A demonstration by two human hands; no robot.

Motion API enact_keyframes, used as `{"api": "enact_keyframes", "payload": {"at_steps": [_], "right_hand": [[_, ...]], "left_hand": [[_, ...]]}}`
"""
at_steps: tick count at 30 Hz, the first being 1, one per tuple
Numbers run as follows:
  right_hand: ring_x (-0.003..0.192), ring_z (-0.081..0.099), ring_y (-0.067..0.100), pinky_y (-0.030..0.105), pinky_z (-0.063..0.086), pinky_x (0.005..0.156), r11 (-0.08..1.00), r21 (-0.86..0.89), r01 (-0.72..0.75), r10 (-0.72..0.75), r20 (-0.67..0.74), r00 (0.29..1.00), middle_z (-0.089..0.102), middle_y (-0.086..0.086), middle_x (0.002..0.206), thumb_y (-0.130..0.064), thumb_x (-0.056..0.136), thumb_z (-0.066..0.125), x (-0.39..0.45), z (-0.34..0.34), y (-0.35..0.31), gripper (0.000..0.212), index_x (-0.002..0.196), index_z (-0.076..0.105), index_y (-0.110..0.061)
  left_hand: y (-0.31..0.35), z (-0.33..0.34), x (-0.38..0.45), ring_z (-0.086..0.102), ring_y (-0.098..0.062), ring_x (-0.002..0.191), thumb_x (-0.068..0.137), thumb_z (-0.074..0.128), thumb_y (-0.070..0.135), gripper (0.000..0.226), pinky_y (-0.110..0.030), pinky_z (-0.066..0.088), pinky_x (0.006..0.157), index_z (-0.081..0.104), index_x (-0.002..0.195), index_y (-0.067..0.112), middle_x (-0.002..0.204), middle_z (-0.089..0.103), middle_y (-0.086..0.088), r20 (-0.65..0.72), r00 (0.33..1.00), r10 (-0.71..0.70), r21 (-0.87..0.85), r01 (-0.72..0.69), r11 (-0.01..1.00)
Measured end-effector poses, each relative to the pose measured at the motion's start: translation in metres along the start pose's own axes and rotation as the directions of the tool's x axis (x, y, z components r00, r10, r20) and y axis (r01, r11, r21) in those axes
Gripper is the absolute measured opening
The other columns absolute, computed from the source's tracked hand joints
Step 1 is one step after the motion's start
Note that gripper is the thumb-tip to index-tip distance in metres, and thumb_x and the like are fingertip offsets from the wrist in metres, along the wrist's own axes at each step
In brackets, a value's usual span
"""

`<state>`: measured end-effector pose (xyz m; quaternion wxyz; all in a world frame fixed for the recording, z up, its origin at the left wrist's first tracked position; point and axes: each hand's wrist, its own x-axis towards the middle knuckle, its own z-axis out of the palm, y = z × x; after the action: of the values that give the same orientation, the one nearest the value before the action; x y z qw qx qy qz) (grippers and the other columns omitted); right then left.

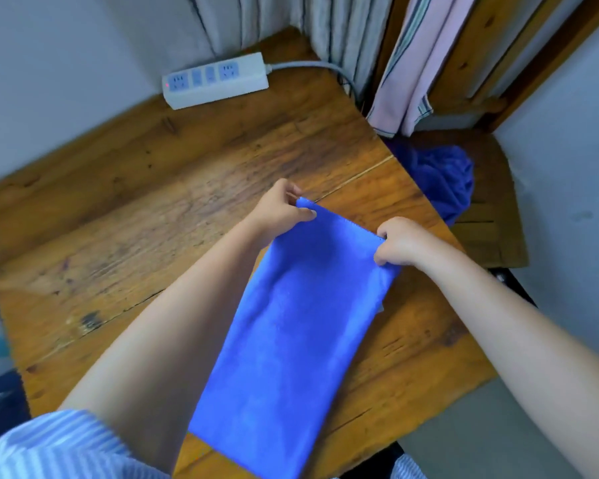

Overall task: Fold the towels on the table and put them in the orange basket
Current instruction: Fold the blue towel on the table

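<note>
Wooden table (125, 216) is filling most of the frame. Going near to far: blue towel (291, 340) is lying centre to lower centre, long axis running from bottom edge up toward frame centre. I'm pinching its far short edge, left hand (284, 209) on the upper-left corner, right hand (400, 242) on the upper-right, fingers curled on cloth at both corners. I reckon the fold is going lengthwise, far edge toward near; both hands abt equally placed. Beyond, second blue towel (443, 178) is bunched at mid-right, off the table; power strip (215, 81) is sitting upper centre. Orange basket isn't showing.
</note>
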<state>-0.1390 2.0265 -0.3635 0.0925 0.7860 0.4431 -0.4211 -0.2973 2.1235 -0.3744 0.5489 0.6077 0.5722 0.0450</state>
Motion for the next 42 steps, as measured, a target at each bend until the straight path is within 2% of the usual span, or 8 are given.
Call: {"api": "enact_keyframes", "payload": {"at_steps": [4,8,16,25,30,34,38,42], "right_hand": [[0.056,0.026,0.019,0.025,0.018,0.047,0.997,0.012,0.076,-0.074,-0.115,0.991,0.027,0.004,0.060,0.002,0.070,0.051,0.000,-0.023,-0.006,0.032,0.053,0.028,-0.012],[0.078,0.051,0.025,0.029,0.038,0.061,0.990,-0.006,0.141,-0.136,-0.288,0.948,0.054,0.007,0.080,0.004,0.072,0.048,-0.009,-0.036,-0.017,0.018,0.065,0.049,-0.012],[0.086,0.057,0.028,0.034,0.047,0.065,0.963,-0.235,0.129,-0.215,-0.392,0.895,0.058,0.010,0.094,0.003,0.077,0.051,-0.054,-0.017,-0.040,0.018,0.089,0.058,-0.009],[0.086,0.041,0.011,0.023,0.038,0.062,0.905,-0.293,0.310,-0.422,-0.511,0.749,0.052,0.005,0.100,-0.006,0.081,0.060,-0.123,0.055,-0.022,0.010,0.090,0.057,-0.009],[0.097,0.049,0.025,0.031,0.039,0.065,0.871,-0.387,0.303,-0.457,-0.414,0.787,0.053,0.010,0.100,-0.002,0.080,0.054,-0.146,0.110,-0.012,0.007,0.087,0.055,-0.005],[0.095,0.050,0.027,0.030,0.031,0.061,0.859,-0.440,0.262,-0.444,-0.385,0.809,0.053,0.010,0.097,0.001,0.076,0.052,-0.150,0.145,-0.012,0.017,0.079,0.044,-0.013],[0.041,0.052,0.026,0.018,0.029,0.035,0.769,-0.562,0.305,-0.583,-0.419,0.696,0.051,0.009,0.049,0.014,0.022,0.073,-0.162,0.168,-0.016,0.044,0.048,0.046,-0.009],[0.034,0.045,0.022,0.014,0.027,0.034,0.745,-0.571,0.344,-0.619,-0.401,0.675,0.046,0.004,0.042,0.012,0.010,0.071,-0.164,0.193,-0.014,0.046,0.044,0.047,-0.010]], "left_hand": [[0.018,-0.013,0.001,0.042,-0.008,0.057,0.082,0.056,0.000,0.028,-0.009,0.032,0.038,0.048,0.101,0.020,0.068,0.044,0.006,0.008,0.994,0.111,0.054,-0.111,0.992],[0.029,-0.034,-0.008,0.044,-0.013,0.062,0.079,0.052,-0.001,0.021,-0.018,0.035,0.049,0.058,0.090,0.016,0.067,0.048,0.005,0.019,0.980,0.199,0.275,-0.197,0.941],[0.022,-0.065,-0.054,0.044,-0.021,0.080,0.078,0.059,0.004,0.022,-0.025,0.033,0.056,0.064,0.099,0.006,0.083,0.048,-0.002,0.192,0.929,0.316,0.775,-0.341,0.533],[-0.042,-0.068,-0.135,0.047,-0.022,0.087,0.080,0.052,0.004,0.009,-0.030,0.038,0.064,0.049,0.079,0.013,0.093,0.059,-0.008,0.300,0.805,0.512,0.795,-0.508,0.333],[-0.079,-0.064,-0.172,0.057,-0.027,0.049,0.044,0.071,-0.017,0.024,-0.021,0.040,0.043,0.056,0.055,-0.001,0.052,0.057,-0.013,0.411,0.542,0.733,0.687,-0.713,0.141],[-0.107,-0.055,-0.185,0.051,-0.024,0.039,0.033,0.073,-0.020,0.033,-0.020,0.037,0.033,0.053,0.049,0.002,0.043,0.052,-0.009,0.457,0.527,0.716,0.688,-0.720,0.090],[-0.132,-0.047,-0.193,0.051,-0.023,0.040,0.029,0.076,-0.015,0.035,-0.018,0.035,0.031,0.056,0.051,0.004,0.044,0.052,-0.006,0.482,0.535,0.694,0.700,-0.712,0.064],[-0.156,-0.041,-0.199,0.051,-0.019,0.039,0.026,0.079,-0.010,0.037,-0.014,0.031,0.033,0.056,0.050,0.008,0.044,0.052,-0.003,0.532,0.530,0.661,0.685,-0.728,0.032]]}}
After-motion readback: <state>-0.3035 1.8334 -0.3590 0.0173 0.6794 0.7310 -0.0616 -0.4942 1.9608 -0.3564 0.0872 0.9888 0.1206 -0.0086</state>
